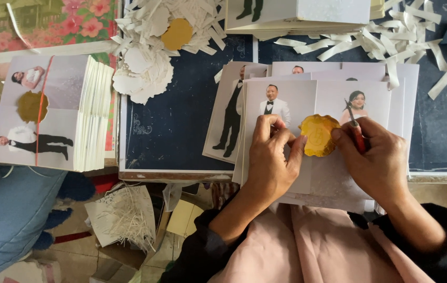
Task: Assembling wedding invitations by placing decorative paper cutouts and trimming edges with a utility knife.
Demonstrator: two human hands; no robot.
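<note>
My left hand (272, 154) pinches the left edge of a gold scalloped paper seal (318, 135) lying on the top printed card (307, 105) of a fanned stack. That card shows two people in formal dress. My right hand (375, 154) grips a red-handled craft knife (355, 128), its blade pointing up just right of the seal. Both hands rest on the card stack at the near edge of the dark blue work board (176, 131).
A bundled stack of finished cards with a gold seal (50, 112) sits at left, bound by a red band. White cutouts and another gold seal (177, 32) pile at the top. Paper strips (402, 36) litter the top right. Scraps lie on the floor (124, 215).
</note>
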